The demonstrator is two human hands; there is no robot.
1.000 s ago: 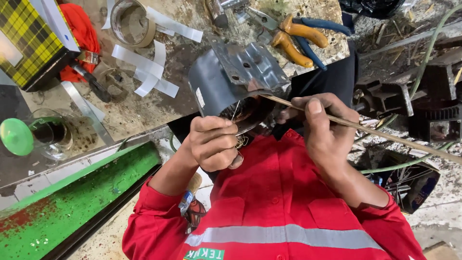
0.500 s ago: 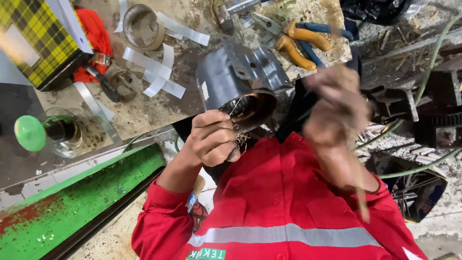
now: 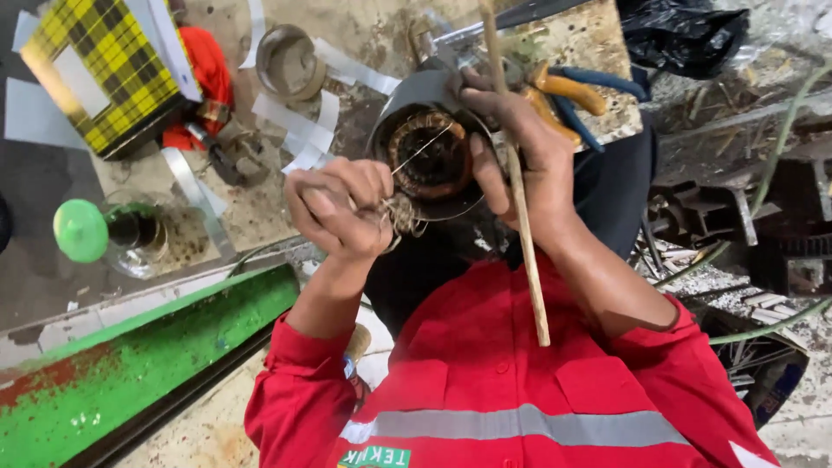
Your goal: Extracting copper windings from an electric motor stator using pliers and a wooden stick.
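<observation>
- Left hand (image 3: 340, 211): grip clenched, fingertips pinched on a bundle of thin copper wire (image 3: 400, 215) at the lower left edge of the motor stator (image 3: 431, 154).
- One strand runs taut from the pinched bundle up and across the stator's copper winding.
- Right hand (image 3: 520, 160): grip closed around a thin wooden stick (image 3: 525, 251). The stick runs nearly upright, from the top edge of the frame down past the wrist to a point over the red sleeve. The same hand rests against the right side of the stator housing.
- Motor stator: dark metal housing, round opening facing the camera, copper coils visible inside. It sits at the near edge of the counter (image 3: 260, 212), between the two hands, above the person's lap.
- Pliers (image 3: 568, 89) with orange and blue handles lie on the counter just behind the right hand.
- White paper strips (image 3: 299, 121) lie scattered on the counter to the left of the stator, near a round metal cup (image 3: 289, 61).
- A yellow plaid box (image 3: 108, 74) stands at the far left of the counter, with a red cloth (image 3: 208, 74) beside it.
- A glass jar with a green lid (image 3: 82, 230) stands at the counter's left near edge.
- A green painted beam (image 3: 156, 347) runs below the counter edge on the left.
- The person wears a red work shirt (image 3: 511, 381) with a grey reflective band.
</observation>
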